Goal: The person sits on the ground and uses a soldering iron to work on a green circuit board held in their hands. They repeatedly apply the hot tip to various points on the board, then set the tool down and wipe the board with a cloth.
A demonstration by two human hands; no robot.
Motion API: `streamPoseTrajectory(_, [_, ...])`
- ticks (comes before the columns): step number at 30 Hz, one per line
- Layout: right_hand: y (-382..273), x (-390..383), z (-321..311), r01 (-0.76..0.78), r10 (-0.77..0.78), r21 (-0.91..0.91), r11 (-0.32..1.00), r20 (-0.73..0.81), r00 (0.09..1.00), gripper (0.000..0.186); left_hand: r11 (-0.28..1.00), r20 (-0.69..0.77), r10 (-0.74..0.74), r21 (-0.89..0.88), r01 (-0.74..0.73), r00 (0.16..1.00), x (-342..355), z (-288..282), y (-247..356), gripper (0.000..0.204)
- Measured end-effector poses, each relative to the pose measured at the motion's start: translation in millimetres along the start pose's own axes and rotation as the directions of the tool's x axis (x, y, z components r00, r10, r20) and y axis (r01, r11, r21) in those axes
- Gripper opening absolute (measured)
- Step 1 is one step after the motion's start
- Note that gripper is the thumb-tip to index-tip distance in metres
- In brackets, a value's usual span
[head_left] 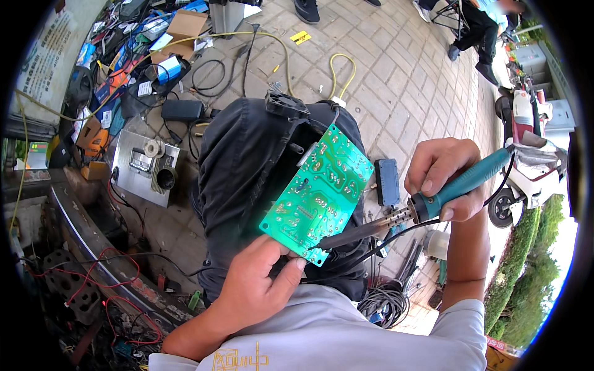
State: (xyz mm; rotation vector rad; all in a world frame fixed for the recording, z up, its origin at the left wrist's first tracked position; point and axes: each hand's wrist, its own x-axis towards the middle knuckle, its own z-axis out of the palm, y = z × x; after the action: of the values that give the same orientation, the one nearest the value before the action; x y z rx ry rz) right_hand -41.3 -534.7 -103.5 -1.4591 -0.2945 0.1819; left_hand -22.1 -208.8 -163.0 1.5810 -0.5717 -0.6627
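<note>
My left hand grips the lower end of a green circuit board, solder side up and tilted over my dark trousers. My right hand holds a soldering iron with a teal handle and perforated metal sleeve. The iron's dark tip reaches down to the board near its lower corner, just above my left fingers. A small black fan sits above my lap at the upper end of the trousers.
Cluttered boxes, a metal plate with fittings and tangled wires lie left. A black adapter and coiled cables lie right. Another person sits at top right; a white scooter stands at far right. Someone's shoes show at top.
</note>
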Motion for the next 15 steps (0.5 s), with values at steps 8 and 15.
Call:
streamPoseTrajectory(8, [0, 21, -7, -0.078, 0.079, -0.014, 0.997, 0.131, 0.988, 0.038, 1.000, -0.003, -0.022, 0.001, 0.022, 1.000, 0, 0, 2, 0.015])
streamPoseTrajectory(15, [-7, 48, -14, -0.169, 0.169, -0.024, 0.985, 0.251, 0.953, 0.038, 0.997, 0.009, -0.074, -0.035, 0.074, 0.997, 1, 0, 8, 0.013])
